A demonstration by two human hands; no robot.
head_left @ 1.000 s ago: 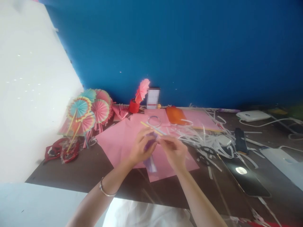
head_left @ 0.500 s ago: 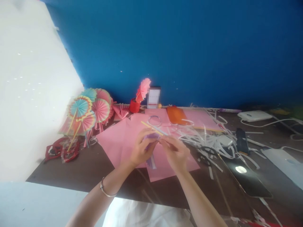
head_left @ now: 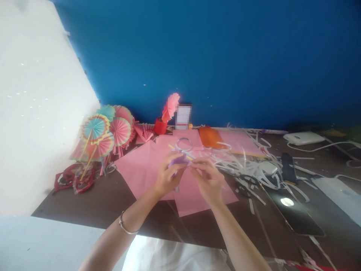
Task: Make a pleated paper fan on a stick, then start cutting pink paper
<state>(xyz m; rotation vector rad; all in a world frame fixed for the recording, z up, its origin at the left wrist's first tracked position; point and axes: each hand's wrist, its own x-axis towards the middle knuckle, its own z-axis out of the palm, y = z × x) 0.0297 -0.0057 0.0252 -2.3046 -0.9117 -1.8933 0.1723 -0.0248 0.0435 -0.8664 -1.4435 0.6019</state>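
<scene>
Between my hands is a small piece of folded purple paper [head_left: 178, 161], above the pink sheets [head_left: 141, 165]. My left hand [head_left: 168, 175] is closed on its left side, thumb below and fingers above. The fingertips of my right hand [head_left: 208, 178] pinch its right end. Just behind the paper lie a thin yellow stick and a thin blue stick [head_left: 189, 154], partly hidden by my hands. A roll of clear tape [head_left: 184, 143] lies on the pink sheets beyond them.
Finished paper fans [head_left: 95, 129] stand at the left beside red packaging [head_left: 84, 180]. A red tape roll [head_left: 160, 125] holds a pink fan. White paper strips [head_left: 254, 169], a phone [head_left: 296, 210], an orange sheet [head_left: 210, 137] and a white power bank [head_left: 304, 138] lie to the right.
The purple paper has tilted up and shows more of its face between my fingers. Its lower, hanging strip is now mostly hidden. Both hands have shifted only slightly.
</scene>
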